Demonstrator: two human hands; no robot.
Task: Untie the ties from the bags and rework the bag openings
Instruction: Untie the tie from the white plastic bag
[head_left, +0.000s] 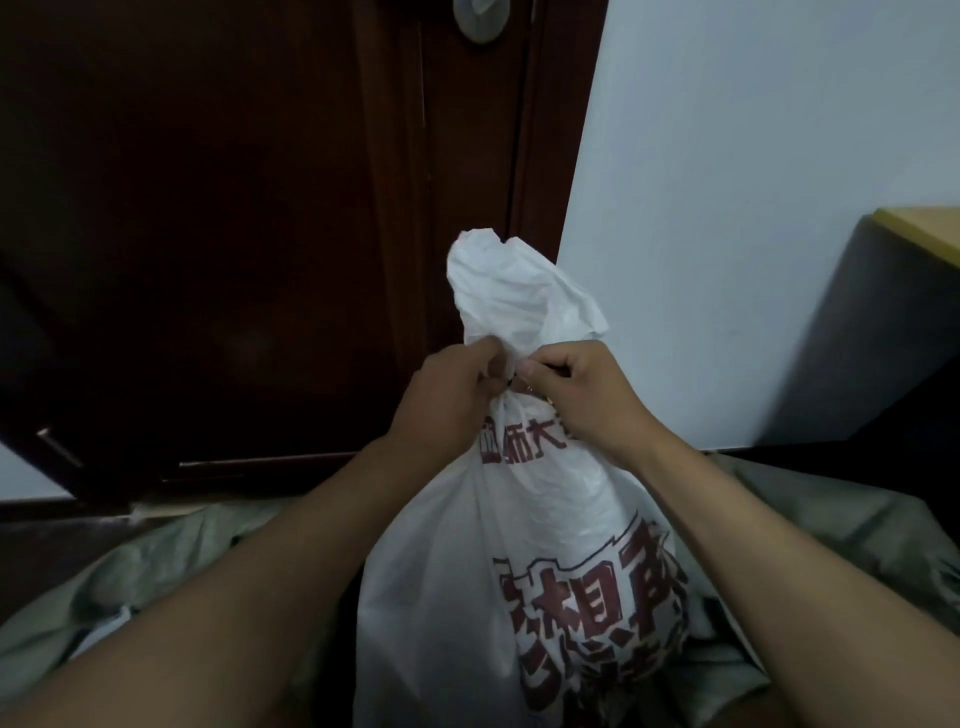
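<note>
Grip: both hands pinch the gathered neck of the white plastic bag (524, 545); left hand (447, 395) and right hand (576, 395) have fingers curled together on the plastic, facing each other.
Tie: a small dark bit (511, 383) shows between the thumbs; too small to tell what it is.
Bag: stands upright between the forearms, dark red printed characters on its side, crumpled top flaring above the hands.
Underneath: grey-green woven sacks (156, 561) on either side.
Behind: dark wooden door (234, 208), pale wall (753, 156), cabinet corner (883, 322) at right.
</note>
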